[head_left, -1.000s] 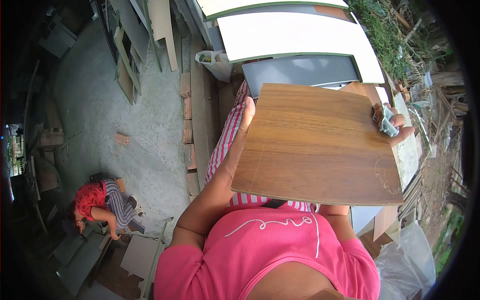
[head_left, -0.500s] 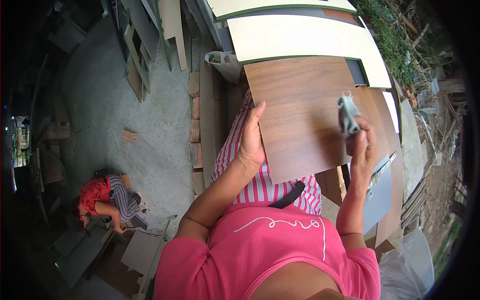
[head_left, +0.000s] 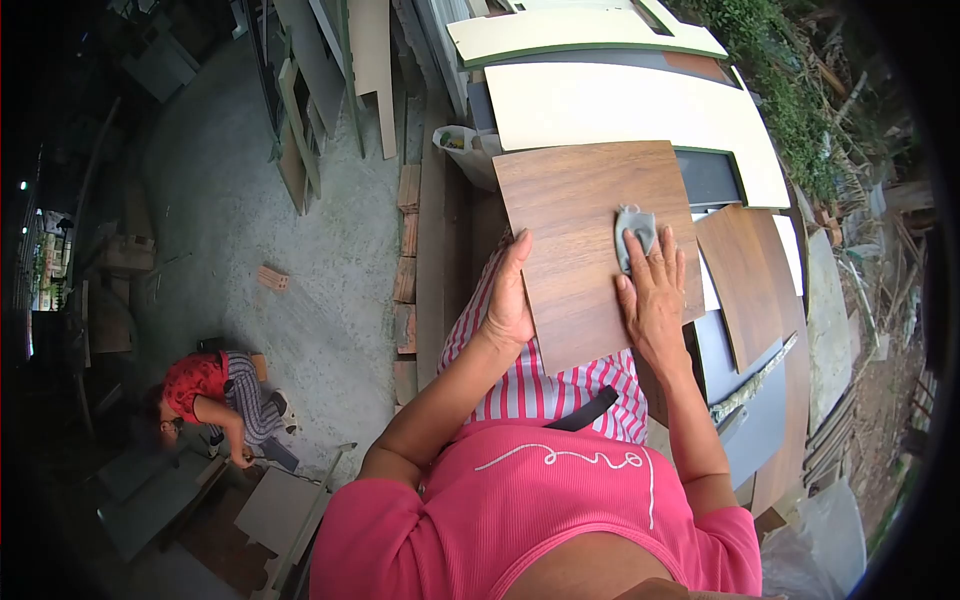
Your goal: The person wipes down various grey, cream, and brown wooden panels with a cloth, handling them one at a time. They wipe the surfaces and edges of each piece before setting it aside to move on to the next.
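Observation:
A brown wood-grain panel (head_left: 580,300) rests tilted over the striped trousers on my lap. My left hand (head_left: 510,295) grips its left edge, thumb on the top face and the other fingers hidden beneath. Near the right side of the panel, my right hand (head_left: 657,295) presses a grey-green rag (head_left: 634,232) against the surface. The fingers of that hand lie nearly flat, with the rag held under the fingertips.
White panels (head_left: 620,105) lie beyond, and another wood-grain panel (head_left: 740,270) to the right. A white bag (head_left: 463,150) stands by the ledge. Bricks (head_left: 405,280) line the floor's edge. At lower left a person in red (head_left: 195,390) bends over boards.
My right hand has moved left and down onto the panel; the rag, pinched above it before, is now pressed on its surface. The left hand keeps its hold. The view has shifted slightly.

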`<state>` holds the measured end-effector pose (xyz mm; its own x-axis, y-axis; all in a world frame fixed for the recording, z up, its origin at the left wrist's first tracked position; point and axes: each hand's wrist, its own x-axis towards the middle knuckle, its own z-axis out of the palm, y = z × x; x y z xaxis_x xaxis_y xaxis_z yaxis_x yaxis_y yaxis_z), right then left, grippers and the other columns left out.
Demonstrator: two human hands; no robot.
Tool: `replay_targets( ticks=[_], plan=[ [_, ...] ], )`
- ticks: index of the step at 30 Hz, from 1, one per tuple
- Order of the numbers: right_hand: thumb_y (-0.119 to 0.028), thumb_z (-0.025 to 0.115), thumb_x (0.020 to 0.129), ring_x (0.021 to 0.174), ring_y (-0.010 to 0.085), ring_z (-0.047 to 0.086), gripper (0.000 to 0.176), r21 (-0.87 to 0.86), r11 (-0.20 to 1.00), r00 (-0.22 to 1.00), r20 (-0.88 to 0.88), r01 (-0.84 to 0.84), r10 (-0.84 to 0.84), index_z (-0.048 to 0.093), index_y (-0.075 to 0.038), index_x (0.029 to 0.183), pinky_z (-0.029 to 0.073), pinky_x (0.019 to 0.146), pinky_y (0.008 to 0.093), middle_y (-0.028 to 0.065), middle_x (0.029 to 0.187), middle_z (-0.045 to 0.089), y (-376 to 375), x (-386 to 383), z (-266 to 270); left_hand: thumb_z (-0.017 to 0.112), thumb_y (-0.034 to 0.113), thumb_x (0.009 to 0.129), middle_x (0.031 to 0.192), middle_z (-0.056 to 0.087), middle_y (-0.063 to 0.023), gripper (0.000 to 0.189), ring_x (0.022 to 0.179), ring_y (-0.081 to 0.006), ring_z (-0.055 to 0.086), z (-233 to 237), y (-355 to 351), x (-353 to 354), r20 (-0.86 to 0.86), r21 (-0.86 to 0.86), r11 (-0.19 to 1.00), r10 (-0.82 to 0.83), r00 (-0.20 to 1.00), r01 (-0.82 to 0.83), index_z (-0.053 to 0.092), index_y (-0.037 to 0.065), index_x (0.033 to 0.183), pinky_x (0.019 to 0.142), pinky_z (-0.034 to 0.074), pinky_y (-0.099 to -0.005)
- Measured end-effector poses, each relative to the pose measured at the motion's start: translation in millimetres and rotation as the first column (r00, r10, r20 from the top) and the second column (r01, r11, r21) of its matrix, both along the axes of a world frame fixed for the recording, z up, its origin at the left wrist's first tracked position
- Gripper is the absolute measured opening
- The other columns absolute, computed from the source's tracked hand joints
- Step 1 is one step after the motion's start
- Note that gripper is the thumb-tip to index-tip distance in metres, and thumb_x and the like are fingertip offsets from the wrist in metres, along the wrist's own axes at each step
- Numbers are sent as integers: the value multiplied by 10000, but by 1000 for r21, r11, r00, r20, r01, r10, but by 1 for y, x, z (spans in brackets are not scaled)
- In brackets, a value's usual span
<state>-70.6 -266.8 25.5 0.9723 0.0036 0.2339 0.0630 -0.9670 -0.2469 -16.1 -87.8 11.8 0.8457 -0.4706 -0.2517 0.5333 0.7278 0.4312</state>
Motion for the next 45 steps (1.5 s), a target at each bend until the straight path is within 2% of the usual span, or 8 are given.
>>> replay_targets(
  ticks=[7, 15, 19, 21, 24, 41, 43, 45],
  plan=[
    [-234, 513, 881, 1354, 344, 181, 486, 9, 957, 956, 38, -291, 291, 401, -193, 1352, 136, 1078, 551, 119, 1441, 281, 29, 62, 29, 472, 424, 900, 1249, 491, -116, 557, 1130, -227, 491, 6, -1, -15, -107, -1, 997, -76, 991, 76, 372, 64, 1314, 956, 393, -394],
    [-332, 352, 962, 1304, 375, 284, 440, 164, 950, 964, -46, 267, -263, 373, -150, 1362, 256, 1059, 444, 220, 1364, 367, -63, 55, -11, 526, 417, 867, 1210, 509, -132, 573, 1110, -235, 494, -15, 14, -2, -54, 20, 999, 29, 998, -28, 411, 24, 1268, 936, 404, -391],
    [-314, 425, 950, 1146, 312, 507, 442, 582, 736, 939, -206, 345, -277, 409, -87, 1329, 398, 959, 354, 227, 1211, 526, -64, 4, -9, 530, 406, 872, 1210, 510, -130, 556, 1100, -228, 501, 2, 20, 18, -45, -49, 998, 47, 998, -49, 417, 28, 1265, 916, 422, -380],
    [-310, 513, 918, 1021, 195, 579, 439, 909, 128, 918, -390, 396, -71, 463, -47, 1265, 442, 889, 312, 145, 1107, 593, -75, -8, -13, 525, 385, 884, 1212, 508, -128, 534, 1088, -217, 511, 6, 22, 32, -21, -108, 993, -51, 998, 48, 413, 33, 1270, 893, 444, -363],
    [-297, 588, 878, 938, 122, 583, 427, 953, -131, 947, -291, 274, -137, 501, -32, 1201, 465, 831, 278, 61, 1054, 599, -80, 2, -18, 532, 397, 884, 1217, 505, -121, 547, 1087, -211, 515, 15, 13, 55, 21, -36, 995, -87, 996, 88, 406, 34, 1273, 883, 458, -355],
    [-390, 568, 860, 823, 174, 583, 508, 985, -7, 978, -171, 171, -118, 506, 24, 1147, 460, 664, 328, 114, 954, 600, -186, 238, -6, 381, 413, 950, 1289, 491, -121, 454, 1175, -319, 481, 6, 22, 33, 19, -239, 953, -186, 982, 185, 435, 101, 1276, 1005, 372, -449],
    [-371, 547, 876, 754, 176, 586, 445, 828, 421, 924, -277, 369, -264, 554, 36, 1056, 458, 628, 344, 97, 875, 613, -193, 245, 0, 387, 396, 952, 1275, 503, -117, 441, 1163, -314, 492, -1, 20, 27, -9, -236, 953, -196, 981, 189, 436, 98, 1274, 1001, 378, -440],
    [-305, 531, 878, 732, 263, 616, 344, 690, 541, 871, -303, 480, -386, 579, 9, 1009, 470, 644, 398, 130, 823, 633, -199, 247, 1, 380, 365, 959, 1261, 518, -94, 425, 1154, -301, 499, -9, 17, 23, -42, -223, 949, -235, 971, 220, 435, 97, 1284, 999, 378, -436]
  ],
)
